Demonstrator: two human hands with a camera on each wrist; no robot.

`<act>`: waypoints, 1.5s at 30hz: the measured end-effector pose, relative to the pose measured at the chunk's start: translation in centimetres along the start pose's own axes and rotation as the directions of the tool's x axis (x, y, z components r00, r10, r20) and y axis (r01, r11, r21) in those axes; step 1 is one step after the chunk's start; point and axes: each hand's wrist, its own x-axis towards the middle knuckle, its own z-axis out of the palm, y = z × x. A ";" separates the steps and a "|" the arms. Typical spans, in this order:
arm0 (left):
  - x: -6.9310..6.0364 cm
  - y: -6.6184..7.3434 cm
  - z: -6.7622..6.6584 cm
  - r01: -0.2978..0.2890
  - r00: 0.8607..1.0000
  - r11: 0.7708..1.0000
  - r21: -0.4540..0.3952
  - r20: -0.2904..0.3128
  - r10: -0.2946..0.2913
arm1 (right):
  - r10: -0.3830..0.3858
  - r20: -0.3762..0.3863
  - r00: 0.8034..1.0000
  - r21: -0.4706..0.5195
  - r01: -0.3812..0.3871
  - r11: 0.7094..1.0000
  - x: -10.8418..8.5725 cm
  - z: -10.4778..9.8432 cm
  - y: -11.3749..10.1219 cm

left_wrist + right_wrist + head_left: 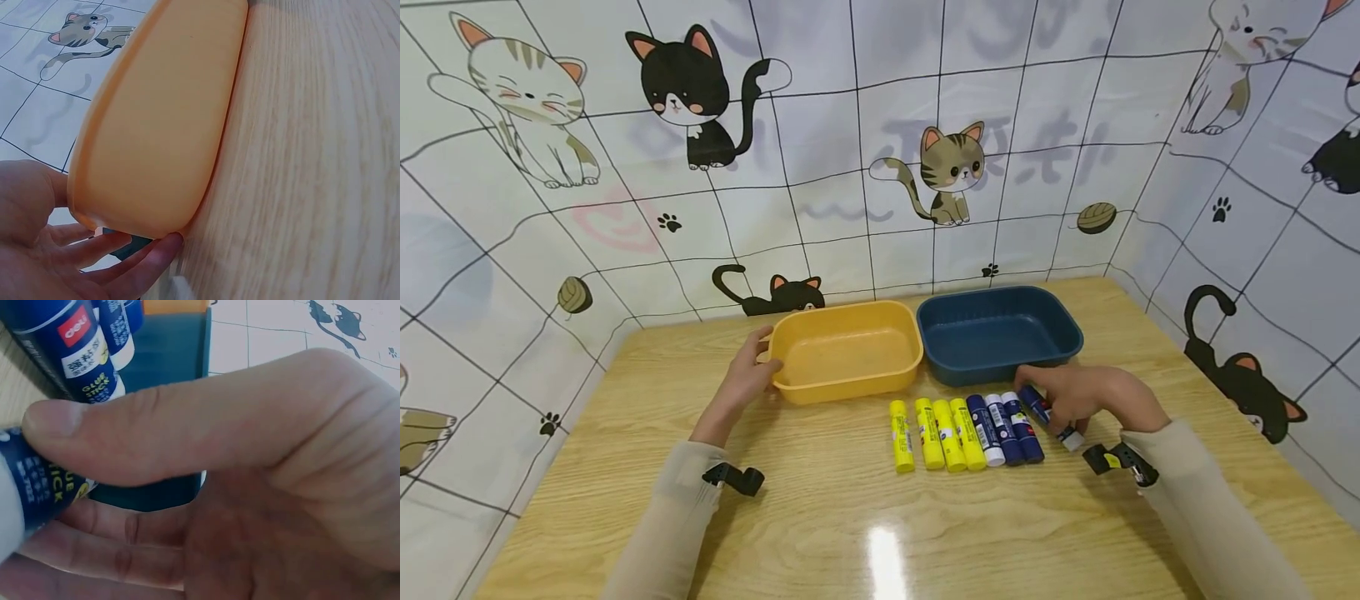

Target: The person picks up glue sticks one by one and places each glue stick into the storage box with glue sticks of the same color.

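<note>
My right hand [1078, 396] pinches a dark blue glue stick [1036, 403] between thumb and fingers, at the right end of a row. In the right wrist view the thumb presses on the labelled side of this glue stick [37, 481]. Beside it lie 3 blue glue sticks [1003, 429], then several yellow glue sticks [938, 435]. My left hand [747, 375] holds the left end of a yellow basin [842, 392]. The left wrist view has the thumb at the rim and the fingers against the outer end of the basin [156, 125].
A dark blue basin [1000, 371] stands right of the yellow one, behind the glue sticks. Both basins are on a wood-grain table [805, 500]. Behind and at the sides hangs a white sheet [827, 167] with grid lines and cartoon cats.
</note>
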 end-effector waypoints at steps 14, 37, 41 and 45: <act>0.0 0.0 -0.2 0.013 1.000 1.000 0.009 -0.006 -0.013 | -0.181 -0.116 0.977 -0.086 0.172 0.981 -2.7 -1.6 -1.2; 0.0 0.2 0.0 0.014 1.000 1.000 0.008 -0.008 -0.014 | -0.396 -0.461 0.794 -0.217 0.332 0.918 -3.0 -2.9 -1.2; -0.1 0.1 -0.2 0.038 0.999 0.999 0.021 -0.019 -0.037 | -0.411 -0.510 0.756 -0.237 0.336 0.911 -2.3 -3.2 -1.3; 0.1 0.3 -0.1 0.029 0.999 0.999 0.023 -0.014 -0.029 | -0.398 -0.560 0.727 -0.251 0.309 0.917 -2.1 -3.5 -0.8</act>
